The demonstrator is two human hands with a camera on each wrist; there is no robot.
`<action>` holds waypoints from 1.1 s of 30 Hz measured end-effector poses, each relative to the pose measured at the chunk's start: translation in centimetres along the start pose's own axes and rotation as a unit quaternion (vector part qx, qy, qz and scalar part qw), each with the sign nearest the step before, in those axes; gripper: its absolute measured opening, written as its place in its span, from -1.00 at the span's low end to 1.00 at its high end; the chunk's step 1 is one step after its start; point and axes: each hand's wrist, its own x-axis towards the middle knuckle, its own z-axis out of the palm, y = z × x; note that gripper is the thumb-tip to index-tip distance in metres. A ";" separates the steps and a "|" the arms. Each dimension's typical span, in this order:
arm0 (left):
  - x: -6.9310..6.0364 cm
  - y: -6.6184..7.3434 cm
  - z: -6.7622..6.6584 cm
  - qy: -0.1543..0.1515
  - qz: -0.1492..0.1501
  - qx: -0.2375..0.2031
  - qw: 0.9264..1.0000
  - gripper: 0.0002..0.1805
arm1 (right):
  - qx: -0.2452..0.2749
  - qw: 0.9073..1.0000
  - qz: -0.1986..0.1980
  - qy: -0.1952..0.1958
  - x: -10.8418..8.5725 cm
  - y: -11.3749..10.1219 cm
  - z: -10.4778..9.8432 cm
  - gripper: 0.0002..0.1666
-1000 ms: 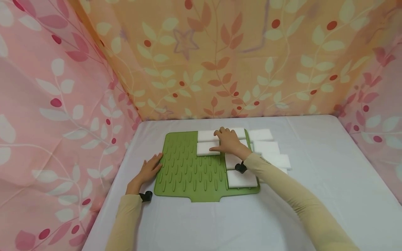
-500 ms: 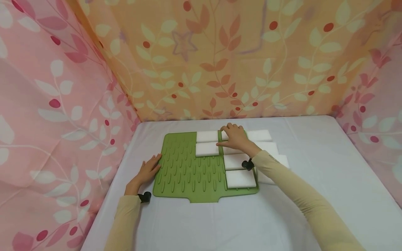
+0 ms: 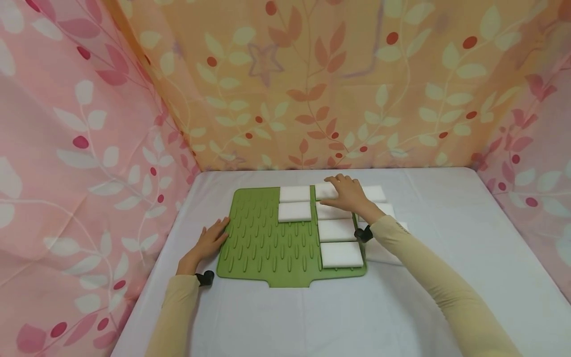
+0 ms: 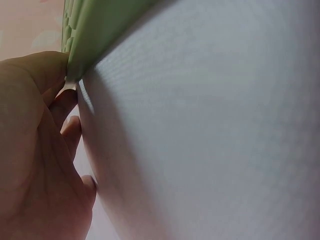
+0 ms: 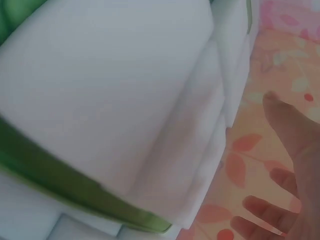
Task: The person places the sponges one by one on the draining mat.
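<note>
A green mat (image 3: 263, 243) with raised oval ridges lies on the table. My left hand (image 3: 209, 243) rests against its left edge, thumb and fingertips touching the rim in the left wrist view. Over the mat's back right part hovers my right hand (image 3: 350, 193), fingers spread and holding nothing, apart from the blocks in the right wrist view. White rectangular blocks, like melamine sponges, lie flat on the mat: two at the back centre, a rear one (image 3: 295, 194) and a front one (image 3: 294, 211), and a right column including a near block (image 3: 341, 255).
More white blocks lie on the table just right of the mat, one at the back (image 3: 375, 193) and others partly hidden by the right forearm. A white cloth covers the table (image 3: 250, 322). Patterned curtains (image 3: 285, 89) stand behind and at both sides.
My right hand has moved right, from above the back centre blocks to above the right column, fingers spread. My left hand stays at the mat's edge. The blocks on the mat look unmoved.
</note>
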 end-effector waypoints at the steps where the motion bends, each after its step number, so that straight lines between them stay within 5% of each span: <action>1: 0.0 0.0 0.0 -0.001 0.000 -0.001 1.000 -0.39 | 0.003 1.000 0.002 -0.001 0.0 0.2 0.0 -0.10; 33: 0.1 -0.1 0.0 -0.005 -0.001 0.006 1.000 -0.40 | 0.016 0.997 0.067 -0.024 -2.5 9.5 0.0 -0.11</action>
